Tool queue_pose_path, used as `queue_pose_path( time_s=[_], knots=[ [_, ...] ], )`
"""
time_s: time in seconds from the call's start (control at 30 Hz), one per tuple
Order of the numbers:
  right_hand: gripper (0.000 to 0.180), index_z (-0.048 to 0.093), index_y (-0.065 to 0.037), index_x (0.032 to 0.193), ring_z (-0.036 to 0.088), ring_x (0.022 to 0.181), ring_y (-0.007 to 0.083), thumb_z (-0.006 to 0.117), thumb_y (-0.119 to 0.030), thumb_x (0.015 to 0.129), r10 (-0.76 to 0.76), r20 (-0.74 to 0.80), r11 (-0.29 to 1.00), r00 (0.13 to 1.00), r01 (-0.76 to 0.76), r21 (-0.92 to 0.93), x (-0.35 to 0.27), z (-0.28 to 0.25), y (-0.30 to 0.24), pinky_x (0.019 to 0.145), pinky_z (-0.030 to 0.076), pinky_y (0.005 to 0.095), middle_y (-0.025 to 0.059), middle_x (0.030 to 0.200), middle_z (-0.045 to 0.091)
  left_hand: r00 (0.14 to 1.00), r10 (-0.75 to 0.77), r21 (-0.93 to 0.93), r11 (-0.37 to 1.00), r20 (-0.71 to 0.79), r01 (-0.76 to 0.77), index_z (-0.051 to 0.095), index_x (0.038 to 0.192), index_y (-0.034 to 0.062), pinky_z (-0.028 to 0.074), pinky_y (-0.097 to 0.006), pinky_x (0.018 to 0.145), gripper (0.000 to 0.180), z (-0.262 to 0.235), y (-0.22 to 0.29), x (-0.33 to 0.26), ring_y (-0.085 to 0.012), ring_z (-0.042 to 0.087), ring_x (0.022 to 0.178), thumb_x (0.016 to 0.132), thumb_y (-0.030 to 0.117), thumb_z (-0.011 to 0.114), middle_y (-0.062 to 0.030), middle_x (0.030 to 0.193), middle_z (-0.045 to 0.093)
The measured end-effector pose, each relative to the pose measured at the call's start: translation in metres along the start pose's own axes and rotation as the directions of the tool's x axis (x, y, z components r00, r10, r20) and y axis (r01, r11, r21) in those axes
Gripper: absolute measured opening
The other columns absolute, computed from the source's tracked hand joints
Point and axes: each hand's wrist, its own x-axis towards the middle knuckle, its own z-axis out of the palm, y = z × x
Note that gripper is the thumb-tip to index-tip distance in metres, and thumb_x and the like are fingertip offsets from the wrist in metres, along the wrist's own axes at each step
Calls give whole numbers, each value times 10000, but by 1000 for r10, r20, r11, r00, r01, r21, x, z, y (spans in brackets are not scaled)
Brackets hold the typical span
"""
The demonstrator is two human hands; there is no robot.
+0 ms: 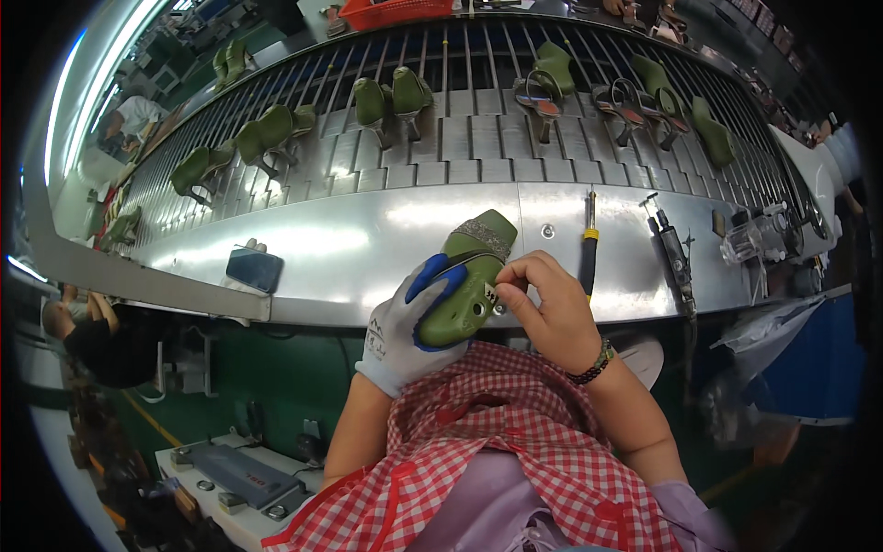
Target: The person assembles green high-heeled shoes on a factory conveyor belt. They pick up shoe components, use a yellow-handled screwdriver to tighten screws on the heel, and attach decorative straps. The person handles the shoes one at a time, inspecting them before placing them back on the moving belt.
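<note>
Glare on steel ledge (322,241); rim bowed, seemingly soft.

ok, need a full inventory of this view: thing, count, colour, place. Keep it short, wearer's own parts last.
held shoe form: 1, green, in front of the wearer
conveyor: 1, metallic, across the top
other shoe forms: several, green, mostly on the conveyor, some with heels
metal ledge: 1, silver, below the conveyor
phone: 1, dark, ledge left
hand tool: 1, yellow and black, ledge right of centre
slim tool: 1, dark, right of that
basket: 1, red, top edge
flat device: 1, grey, lower left
other people: at least two, white and dark tops, left side
apron: 1, red-white check, on the wearer
left hand: 1, grey-and-blue glove, gripping the held form
right hand: 1, bare, fingertips at the held form
</note>
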Motion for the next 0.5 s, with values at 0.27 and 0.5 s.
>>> queue_pose_path(
  time_s=[0.27,0.5],
  knots=[
    [125,569,-50,857,574,742,315,666,-120,823,-125,16,978,992,126,-169,-4,6,-9,665,444,412,107,805,576,1000,10,26,1000,18,-10,575,1244,133,549,-403,847,718,-1,4,0,-357,628,1060,571,234,805,-190,1308,530],
    [127,559,-54,845,567,732,317,671,-104,811,-76,-39,974,996,65,-219,-1,9,-10,671,444,406,100,793,569,996,-69,-40,997,55,71,585,1259,121,499,-415,937,731,-4,3,-3,-361,573,1152,558,174,787,-189,1320,528]
  ],
)
